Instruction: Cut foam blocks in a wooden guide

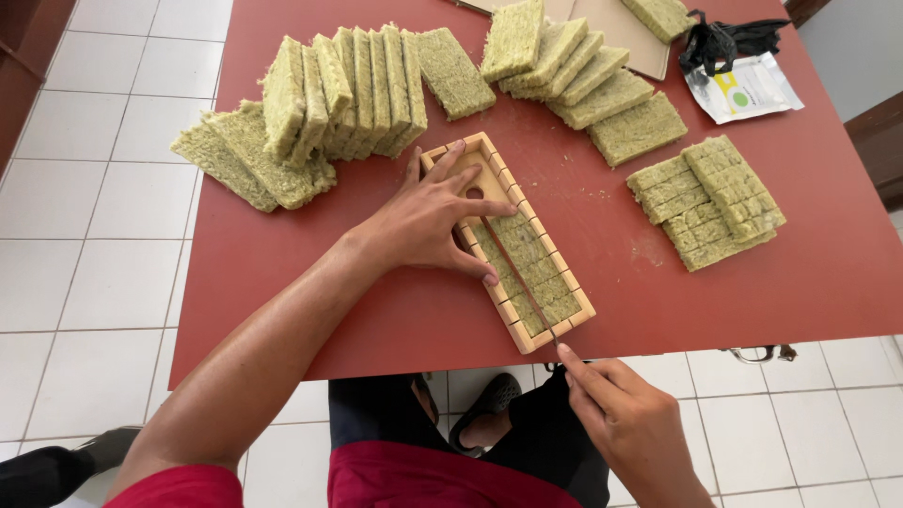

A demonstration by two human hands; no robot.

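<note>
A red table [395,310] carries everything. Green-brown fibrous slabs [348,89] stand and lean in a row near its far left corner, more slabs [588,80] fan out at the far edge, and cut strips [710,202] lie stacked toward the right edge. A slotted wooden box [513,329] lies slantwise at the near edge with a slab inside. The left hand [428,221] lies spread wide on the box. The right hand [630,419], off the near edge, grips a thin blade [522,282] running lengthwise through the box.
</note>
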